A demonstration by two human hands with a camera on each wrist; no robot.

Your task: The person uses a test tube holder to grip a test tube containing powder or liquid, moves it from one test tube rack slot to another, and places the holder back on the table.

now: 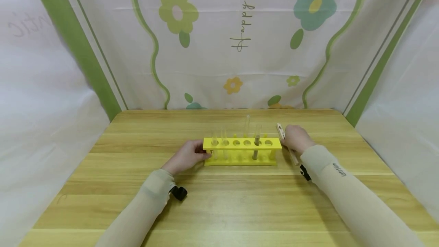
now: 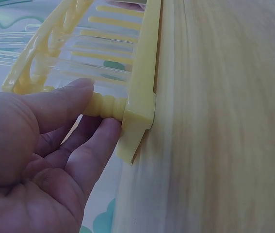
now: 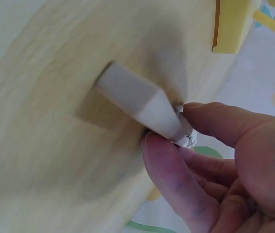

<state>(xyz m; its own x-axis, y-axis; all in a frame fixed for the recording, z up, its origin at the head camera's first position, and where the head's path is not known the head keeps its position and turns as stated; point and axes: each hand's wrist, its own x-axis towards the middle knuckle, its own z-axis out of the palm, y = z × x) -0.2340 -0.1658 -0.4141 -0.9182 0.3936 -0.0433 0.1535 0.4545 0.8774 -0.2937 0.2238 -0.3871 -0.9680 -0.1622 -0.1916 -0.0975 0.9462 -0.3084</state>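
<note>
A yellow test tube rack (image 1: 242,148) stands upright on the table. My left hand (image 1: 186,155) grips its left end; in the left wrist view, thumb and fingers pinch the ridged end post (image 2: 106,105). Two clear test tubes stand in the left holes, and a test tube with dark contents (image 1: 255,151) stands toward the right. Another clear tube (image 1: 247,124) rises behind the front row. Right of the rack, my right hand (image 1: 297,138) holds a wooden test tube clamp (image 3: 130,94) between thumb and fingers, low over the table. The hand hides part of the clamp.
The wood-grain table (image 1: 223,209) ends at a back edge against a flowered cloth (image 1: 212,56). White cloth walls rise at both sides. A small black wrist camera (image 1: 178,193) sits at my left cuff.
</note>
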